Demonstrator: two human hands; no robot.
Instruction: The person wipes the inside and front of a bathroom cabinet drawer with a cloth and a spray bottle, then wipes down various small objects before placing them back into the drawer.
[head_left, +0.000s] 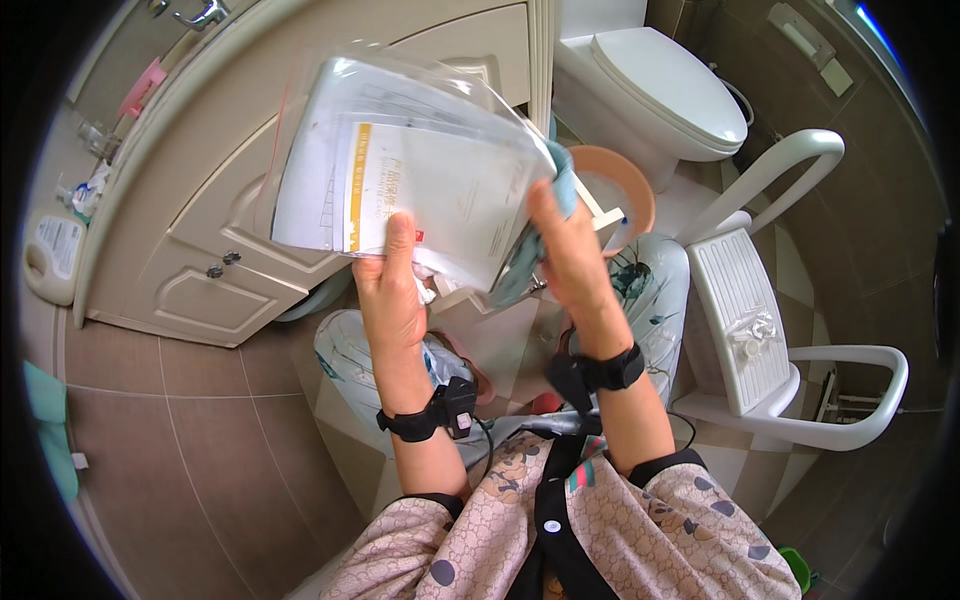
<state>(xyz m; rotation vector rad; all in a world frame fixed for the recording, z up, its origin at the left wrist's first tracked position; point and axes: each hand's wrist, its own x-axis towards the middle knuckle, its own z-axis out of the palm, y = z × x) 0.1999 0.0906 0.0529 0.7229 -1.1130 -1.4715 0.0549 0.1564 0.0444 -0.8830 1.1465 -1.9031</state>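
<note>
My left hand (394, 281) grips the lower edge of a clear plastic pouch (450, 187) full of papers, its thumb on top. Inside lies a white printed card (442, 202) with a gold stripe. At the pouch's right end, my right hand (570, 247) holds a blue-green cloth (517, 274) against it; part of the cloth shows above the hand and part below. The right hand is slightly blurred. Below the pouch, an open cream drawer (457, 296) shows in part, mostly hidden by the pouch and hands.
A cream vanity cabinet (247, 195) stands ahead and left, with a detergent jug (56, 255) by its end. An orange basin (622, 180) rests on the floor before a white toilet (660, 90). At right is a white ribbed seat (739, 315) with armrests, holding a small clear plastic wrapper (754, 330).
</note>
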